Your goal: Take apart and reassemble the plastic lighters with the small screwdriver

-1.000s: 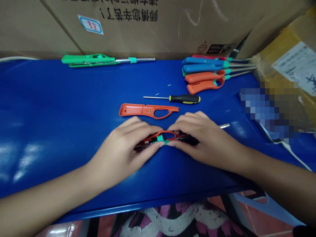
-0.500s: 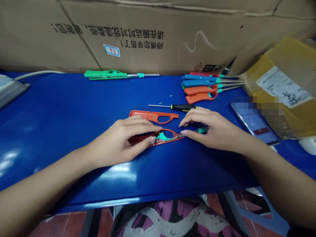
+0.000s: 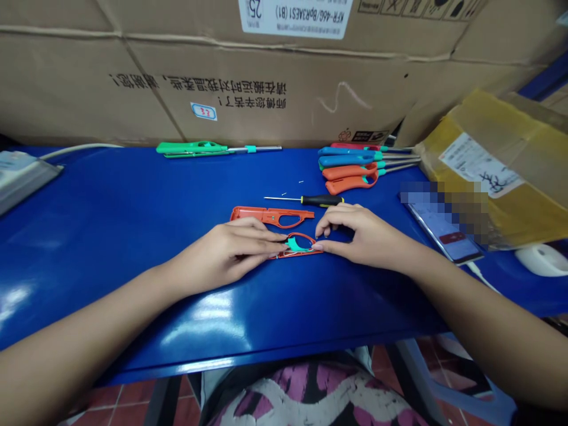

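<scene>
An orange lighter half-casing [image 3: 306, 253] lies open on the blue table, with a turquoise trigger [image 3: 296, 244] and thin inner parts showing in it. My left hand [image 3: 231, 251] is closed over its handle end, fingers on top and thumb along the near edge, hiding that end. At the neck, my right hand [image 3: 373, 239] is closed, with its thumb against the casing and its fingers curled just above; it covers the rod side. Behind them lies the matching orange half-shell [image 3: 270, 216]. A black and yellow screwdriver [image 3: 322, 200] rests beyond it, near two tiny screws [image 3: 284, 194].
Several long lighters [image 3: 350, 171] are stacked at the back right. A green lighter [image 3: 193, 148] lies before the large cardboard box [image 3: 248, 59]. To the right are a phone [image 3: 439, 228], a taped carton [image 3: 501, 201] and a white mouse-shaped object [image 3: 541, 260]. A power strip [image 3: 26, 177] sits far left.
My right hand has opened off the lighter's neck and come back to it with the thumb. My left hand has shifted and flattened over the handle. The camera view has tilted up.
</scene>
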Demonstrator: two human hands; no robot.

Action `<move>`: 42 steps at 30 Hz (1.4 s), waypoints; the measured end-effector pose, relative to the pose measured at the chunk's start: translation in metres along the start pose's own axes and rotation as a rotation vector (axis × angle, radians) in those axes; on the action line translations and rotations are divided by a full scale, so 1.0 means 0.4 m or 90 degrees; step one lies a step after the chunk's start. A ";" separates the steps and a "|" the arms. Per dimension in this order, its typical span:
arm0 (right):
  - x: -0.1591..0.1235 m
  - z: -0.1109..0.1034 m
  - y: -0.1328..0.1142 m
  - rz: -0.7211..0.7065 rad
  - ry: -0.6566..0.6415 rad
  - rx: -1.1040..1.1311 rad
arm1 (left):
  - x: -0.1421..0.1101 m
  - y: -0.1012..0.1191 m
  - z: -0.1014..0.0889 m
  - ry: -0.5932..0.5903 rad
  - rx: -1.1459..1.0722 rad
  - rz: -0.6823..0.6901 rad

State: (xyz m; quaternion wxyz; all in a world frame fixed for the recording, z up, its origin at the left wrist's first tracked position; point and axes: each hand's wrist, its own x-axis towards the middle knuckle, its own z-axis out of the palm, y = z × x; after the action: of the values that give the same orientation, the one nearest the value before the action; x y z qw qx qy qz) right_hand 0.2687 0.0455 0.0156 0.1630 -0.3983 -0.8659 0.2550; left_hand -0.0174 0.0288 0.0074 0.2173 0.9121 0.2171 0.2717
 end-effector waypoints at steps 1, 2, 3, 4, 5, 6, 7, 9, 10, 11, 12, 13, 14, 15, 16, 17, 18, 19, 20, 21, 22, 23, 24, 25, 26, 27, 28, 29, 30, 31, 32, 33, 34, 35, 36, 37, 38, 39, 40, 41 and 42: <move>-0.001 0.000 0.000 0.003 0.000 0.001 | 0.000 0.001 -0.001 -0.009 0.028 0.015; -0.001 0.000 0.000 0.008 0.002 0.006 | 0.000 0.002 -0.002 -0.018 0.058 0.028; -0.001 0.001 -0.001 0.014 0.005 0.014 | 0.000 0.004 -0.004 -0.029 0.087 0.040; -0.001 0.002 -0.002 0.022 0.008 0.023 | 0.000 0.007 -0.006 -0.038 0.113 0.048; 0.000 0.002 -0.003 0.031 0.012 0.032 | 0.000 0.009 -0.008 -0.048 0.135 0.057; 0.000 0.003 -0.004 0.041 0.014 0.039 | 0.000 0.011 -0.009 -0.058 0.154 0.067; 0.000 0.003 -0.005 0.050 0.016 0.047 | -0.001 0.013 -0.010 -0.065 0.168 0.076; 0.000 0.001 -0.007 0.063 0.019 0.063 | -0.001 0.013 -0.009 -0.067 0.176 0.082; -0.001 0.000 -0.008 0.068 0.021 0.073 | -0.001 0.013 -0.007 -0.063 0.171 0.080; -0.001 -0.001 -0.009 0.071 0.023 0.085 | -0.002 0.011 -0.003 -0.057 0.162 0.075; -0.001 -0.003 -0.009 0.075 0.024 0.097 | -0.003 0.009 0.002 -0.051 0.152 0.069; -0.002 -0.005 -0.010 0.081 0.023 0.110 | -0.003 0.007 0.008 -0.043 0.142 0.062; -0.002 -0.008 -0.010 0.090 0.020 0.122 | -0.003 0.005 0.013 -0.031 0.131 0.055; -0.002 -0.011 -0.010 0.100 0.019 0.132 | -0.004 0.003 0.018 -0.017 0.121 0.046; -0.002 -0.014 -0.009 0.109 0.018 0.139 | -0.003 0.002 0.022 -0.001 0.109 0.035; -0.002 -0.018 -0.008 0.115 0.018 0.141 | -0.003 0.002 0.023 0.016 0.098 0.020; -0.002 -0.022 -0.006 0.119 0.020 0.140 | -0.002 0.001 0.022 0.034 0.087 0.005; -0.002 -0.026 -0.004 0.120 0.020 0.136 | -0.001 0.001 0.019 0.050 0.076 -0.010; -0.002 -0.029 -0.002 0.120 0.020 0.133 | 0.000 0.000 0.014 0.063 0.069 -0.025; -0.003 -0.032 0.001 0.120 0.018 0.132 | 0.000 -0.001 0.007 0.074 0.066 -0.041; -0.003 -0.034 0.003 0.120 0.014 0.132 | 0.001 -0.003 0.000 0.083 0.064 -0.054; -0.004 -0.035 0.006 0.119 0.010 0.134 | 0.001 -0.006 -0.008 0.087 0.065 -0.069; -0.005 -0.035 0.008 0.117 0.005 0.134 | 0.000 -0.009 -0.014 0.086 0.066 -0.081; -0.005 -0.034 0.010 0.114 0.000 0.131 | -0.001 -0.012 -0.019 0.081 0.067 -0.091; -0.006 -0.034 0.012 0.110 -0.003 0.125 | -0.003 -0.015 -0.022 0.072 0.067 -0.093; -0.007 -0.033 0.013 0.107 -0.005 0.117 | -0.005 -0.017 -0.024 0.060 0.069 -0.094; -0.007 -0.032 0.014 0.106 -0.004 0.110 | -0.007 -0.019 -0.025 0.044 0.076 -0.093; -0.008 -0.032 0.015 0.106 -0.004 0.104 | -0.009 -0.019 -0.024 0.027 0.089 -0.092; -0.008 -0.032 0.015 0.106 -0.004 0.101 | -0.011 -0.019 -0.023 0.010 0.106 -0.091; -0.008 -0.032 0.014 0.106 -0.005 0.100 | -0.012 -0.018 -0.022 -0.003 0.125 -0.090; -0.009 -0.033 0.013 0.105 -0.007 0.099 | -0.013 -0.017 -0.021 -0.010 0.140 -0.088; -0.009 -0.033 0.011 0.102 -0.008 0.099 | -0.013 -0.015 -0.021 -0.008 0.144 -0.084; -0.009 -0.034 0.010 0.099 -0.008 0.097 | -0.013 -0.014 -0.022 0.003 0.137 -0.081; -0.009 -0.034 0.008 0.097 -0.006 0.097 | -0.012 -0.013 -0.025 0.018 0.122 -0.083; -0.009 -0.034 0.006 0.095 0.000 0.098 | -0.011 -0.012 -0.028 0.034 0.103 -0.090; -0.009 -0.034 0.004 0.094 0.007 0.101 | -0.011 -0.012 -0.033 0.047 0.085 -0.099; -0.009 -0.034 0.002 0.092 0.014 0.104 | -0.010 -0.013 -0.039 0.050 0.075 -0.109; -0.010 -0.035 0.001 0.089 0.017 0.106 | -0.009 -0.014 -0.044 0.041 0.077 -0.118; -0.010 -0.035 0.000 0.087 0.017 0.105 | -0.009 -0.015 -0.049 0.021 0.087 -0.123; -0.010 -0.035 -0.001 0.085 0.013 0.103 | -0.009 -0.015 -0.054 -0.002 0.098 -0.124; -0.011 -0.035 -0.001 0.085 0.007 0.101 | -0.008 -0.015 -0.057 -0.024 0.108 -0.122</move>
State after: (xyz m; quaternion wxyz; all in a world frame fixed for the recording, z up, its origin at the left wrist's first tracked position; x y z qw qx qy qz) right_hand 0.2779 0.0463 0.0270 0.1813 -0.4421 -0.8136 0.3312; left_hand -0.0350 0.0383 0.0202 0.1685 0.9072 0.3209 0.2135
